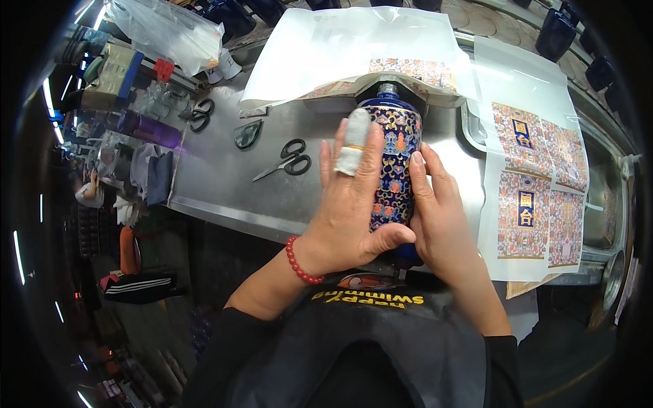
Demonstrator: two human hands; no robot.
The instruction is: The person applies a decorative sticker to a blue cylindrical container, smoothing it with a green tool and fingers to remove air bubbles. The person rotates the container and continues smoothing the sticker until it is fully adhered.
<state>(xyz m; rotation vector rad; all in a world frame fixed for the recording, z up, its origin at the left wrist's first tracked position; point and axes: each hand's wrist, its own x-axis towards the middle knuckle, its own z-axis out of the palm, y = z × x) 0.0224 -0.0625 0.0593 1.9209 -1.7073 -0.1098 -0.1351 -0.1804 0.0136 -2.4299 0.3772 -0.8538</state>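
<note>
A dark blue bottle (395, 168) with a colourful floral pattern lies before me, its clear ribbed neck pointing away, under the edge of a white backing sheet (326, 51). My left hand (347, 204) rests along the bottle's left side and top, fingers extended; a grey cloth cover wraps one finger. On the bottle's right side, the fingers of my right hand (438, 214) press against it, so the two hands hold it between them. To the right lies a sheet of printed floral decals (525, 173). A similar decal (433, 71) shows by the white sheet.
Black-handled scissors (293, 163) and a dark green scraper-like piece (248, 134) lie on the metal table (214, 178). Another pair of scissors (201, 115) is farther left, near a purple bottle (150, 130). Several dark blue bottles (556, 34) stand beyond. A metal tray (474, 130) is partly covered.
</note>
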